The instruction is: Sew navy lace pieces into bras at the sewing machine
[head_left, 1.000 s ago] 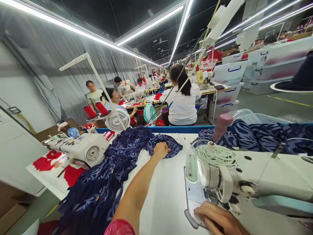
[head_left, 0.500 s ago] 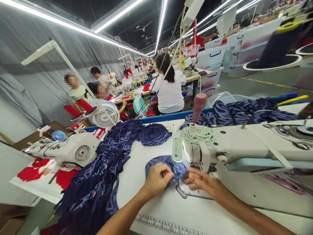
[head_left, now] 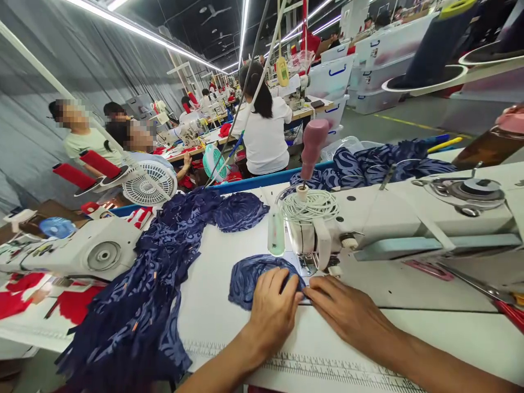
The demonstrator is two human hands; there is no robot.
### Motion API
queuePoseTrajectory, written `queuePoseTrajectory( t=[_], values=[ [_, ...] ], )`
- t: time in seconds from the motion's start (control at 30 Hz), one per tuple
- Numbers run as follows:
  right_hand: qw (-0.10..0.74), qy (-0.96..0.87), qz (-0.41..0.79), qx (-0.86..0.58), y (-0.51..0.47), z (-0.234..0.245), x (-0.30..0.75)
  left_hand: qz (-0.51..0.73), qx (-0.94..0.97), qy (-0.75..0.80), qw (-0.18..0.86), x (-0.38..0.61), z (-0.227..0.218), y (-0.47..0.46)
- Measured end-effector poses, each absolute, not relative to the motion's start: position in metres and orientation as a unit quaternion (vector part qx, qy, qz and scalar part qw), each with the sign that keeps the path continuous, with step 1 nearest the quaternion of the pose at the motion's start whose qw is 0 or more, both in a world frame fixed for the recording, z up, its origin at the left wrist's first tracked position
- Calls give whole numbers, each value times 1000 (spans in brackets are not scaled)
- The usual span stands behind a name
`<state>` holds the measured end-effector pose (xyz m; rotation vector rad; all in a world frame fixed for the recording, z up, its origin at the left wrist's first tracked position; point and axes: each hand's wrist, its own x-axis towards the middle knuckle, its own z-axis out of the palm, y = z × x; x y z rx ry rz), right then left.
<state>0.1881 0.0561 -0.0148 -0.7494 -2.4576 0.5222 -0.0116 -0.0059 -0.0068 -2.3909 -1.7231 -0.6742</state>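
A round, cup-like piece of blue patterned fabric (head_left: 245, 281) lies on the white sewing table, just left of the needle area of a sewing machine (head_left: 313, 240). My left hand (head_left: 275, 308) rests over its right side with bent fingers, gripping the cloth near its edge. The fingertips of my right hand (head_left: 352, 314) pinch the same edge, close to the presser foot (head_left: 310, 263). Both hands almost meet there, and the pinched edge is partly hidden beneath the fingers.
A long heap of navy patterned fabric (head_left: 139, 289) covers the table's left side. A ruler strip (head_left: 311, 364) runs along the front edge. Scissors (head_left: 477, 281) lie at the right. Behind the machine sit bundled blue pieces (head_left: 368, 164); people work at other machines beyond.
The fabric piece has turned and now lies flatter, its edge close to the presser foot. My right hand has come down onto the table edge of it. The view has shifted rightward.
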Motion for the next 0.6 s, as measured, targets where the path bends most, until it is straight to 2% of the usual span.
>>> queuePoseTrajectory(
  t=[0.1, 0.23, 0.47, 0.6],
  values=[
    [243, -945, 30, -216, 57, -14, 189, -221, -801, -556, 39, -9, -5, 5],
    [275, -933, -36, -227, 66, -14, 182, -206, -786, -583, -17, -13, -2, 27],
    [275, -920, -50, -275, 76, -14, 179, -240, -802, -546, -32, -25, -6, 62],
    [278, -914, -7, -294, 75, -13, 181, -256, -804, -537, -19, -26, -9, 62]
  ],
)
